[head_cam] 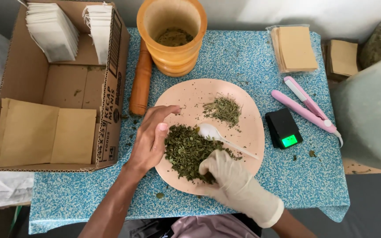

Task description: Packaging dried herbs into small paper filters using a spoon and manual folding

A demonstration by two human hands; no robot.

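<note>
We see a heap of dried green leaves (188, 150) piled on the near-left part of a round pink plate (250, 114) (the heap looks loose and crumbly).

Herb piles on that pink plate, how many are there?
2. A large dark green pile lies at the plate's near side between both hands; a smaller, paler pile sits toward its far side. More crushed herb shows inside the wooden mortar.

A plate (186, 94) sits mid-table, holding two heaps of dried leaves (186, 150) (222, 109) with a spoon (219, 135) between them. Behind it stands a mortar (171, 35), a pestle (140, 79) just left. A cardboard box (111, 88) lies left; a scale (283, 128) and sealer (307, 105) right.
</note>
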